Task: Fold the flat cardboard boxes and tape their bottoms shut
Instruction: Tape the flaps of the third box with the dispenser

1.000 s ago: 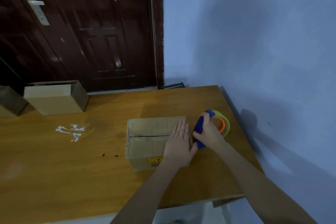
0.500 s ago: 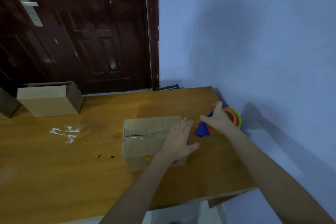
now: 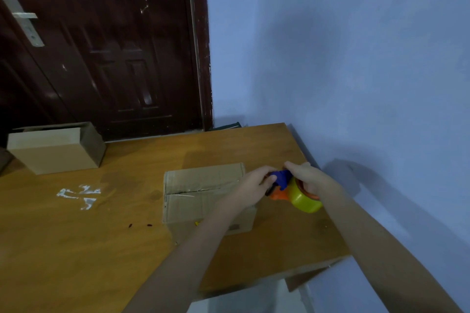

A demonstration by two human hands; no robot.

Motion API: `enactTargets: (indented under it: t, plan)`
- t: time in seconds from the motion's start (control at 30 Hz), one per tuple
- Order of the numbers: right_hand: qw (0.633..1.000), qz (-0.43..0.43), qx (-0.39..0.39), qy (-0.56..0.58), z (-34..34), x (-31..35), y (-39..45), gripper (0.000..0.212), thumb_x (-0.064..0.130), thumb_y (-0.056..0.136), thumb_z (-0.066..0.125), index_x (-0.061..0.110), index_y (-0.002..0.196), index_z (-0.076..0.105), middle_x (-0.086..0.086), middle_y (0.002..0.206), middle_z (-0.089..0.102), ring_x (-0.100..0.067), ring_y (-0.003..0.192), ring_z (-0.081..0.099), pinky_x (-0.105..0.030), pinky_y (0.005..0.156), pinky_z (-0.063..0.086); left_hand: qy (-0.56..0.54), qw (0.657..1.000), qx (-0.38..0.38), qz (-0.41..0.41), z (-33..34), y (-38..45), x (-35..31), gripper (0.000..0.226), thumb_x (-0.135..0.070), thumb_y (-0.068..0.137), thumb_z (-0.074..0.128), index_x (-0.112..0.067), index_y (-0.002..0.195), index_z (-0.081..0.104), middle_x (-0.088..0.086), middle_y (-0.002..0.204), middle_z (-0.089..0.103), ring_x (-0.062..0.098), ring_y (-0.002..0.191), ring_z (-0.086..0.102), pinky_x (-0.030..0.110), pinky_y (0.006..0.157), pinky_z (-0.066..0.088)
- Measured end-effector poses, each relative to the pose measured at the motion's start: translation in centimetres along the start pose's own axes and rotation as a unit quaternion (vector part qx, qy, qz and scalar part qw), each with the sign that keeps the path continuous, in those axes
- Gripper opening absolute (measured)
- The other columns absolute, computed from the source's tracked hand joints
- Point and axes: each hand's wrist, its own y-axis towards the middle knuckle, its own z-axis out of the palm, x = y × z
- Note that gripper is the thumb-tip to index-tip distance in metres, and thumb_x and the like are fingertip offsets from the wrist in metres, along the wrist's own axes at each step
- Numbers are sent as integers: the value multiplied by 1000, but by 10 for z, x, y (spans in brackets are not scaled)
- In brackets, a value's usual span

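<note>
We hold the tape dispenser [image 3: 292,189] just off the right end of the cardboard box [image 3: 203,193], which sits on the wooden table [image 3: 76,236] with its flaps closed and the seam facing up; our right hand [image 3: 311,178] grips the roll side while our left hand [image 3: 254,185] pinches at the blue head. To do this well, we should free the tape end cleanly, anchor it over the box's right edge, and pull straight along the seam.

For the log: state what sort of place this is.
Probably a plain room at home used for packing: a wooden table against a blue wall, a dark door, cardboard boxes.
</note>
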Motion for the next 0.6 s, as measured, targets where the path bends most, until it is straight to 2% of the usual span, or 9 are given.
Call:
enactTargets:
  t: [0.17,0.23,0.27,0.33,0.4,0.47,0.5,0.6]
  plan:
    - [997,0,68,38,-7,-8,-2,65,43,94,42,10,146,21,-10,149,26,-29,132,35,-42,110,32,-29,999,3,-20,-3,15,0,30,-24,102,38,-11,122,57,7,115,63,20,106,58,36,90,49]
    - [996,-16,87,13,-10,-14,-9,59,49,95,34,21,146,22,-15,142,35,-31,130,39,-43,109,34,-28,999,12,-36,-6,23,-2,30,-22,102,39,-10,120,59,7,117,62,20,108,57,34,92,47]
    - [995,-15,99,4,-13,-16,-13,56,53,94,33,29,144,22,-20,139,41,-34,125,45,-42,104,38,-27,998,22,-50,-7,28,-2,30,-22,102,39,-9,118,60,8,117,62,21,109,56,34,92,46]
    - [990,-16,138,-5,-21,-21,-24,50,61,89,39,42,133,24,-24,133,50,-31,100,57,-35,85,45,-27,995,49,-84,-10,37,1,30,-23,101,40,-7,115,62,9,115,63,22,107,57,38,93,48]
    - [984,-37,174,-27,-29,-28,-37,56,60,88,51,41,132,22,-12,126,56,-17,86,58,-27,73,46,-46,988,76,-127,-13,45,5,31,-26,100,43,-6,114,63,11,113,64,26,104,60,44,92,50]
    - [979,-64,178,-77,-35,-40,-43,73,48,84,64,36,140,19,1,124,50,-5,94,55,-21,72,46,-83,974,106,-184,-14,55,5,33,-29,99,48,-4,117,61,11,115,63,26,102,61,42,87,53]
    - [977,-70,181,-90,-37,-43,-48,80,42,82,69,31,144,18,2,124,49,-4,99,54,-19,73,44,-95,966,121,-206,-14,58,1,34,-29,98,50,-3,118,60,10,113,63,25,99,62,39,83,54]
    - [979,-61,177,-75,-39,-63,-42,92,37,79,75,25,148,16,-4,132,48,-14,115,51,-24,85,43,-69,956,162,-234,-5,70,-9,36,-28,97,52,1,116,60,10,100,65,24,88,64,36,80,55]
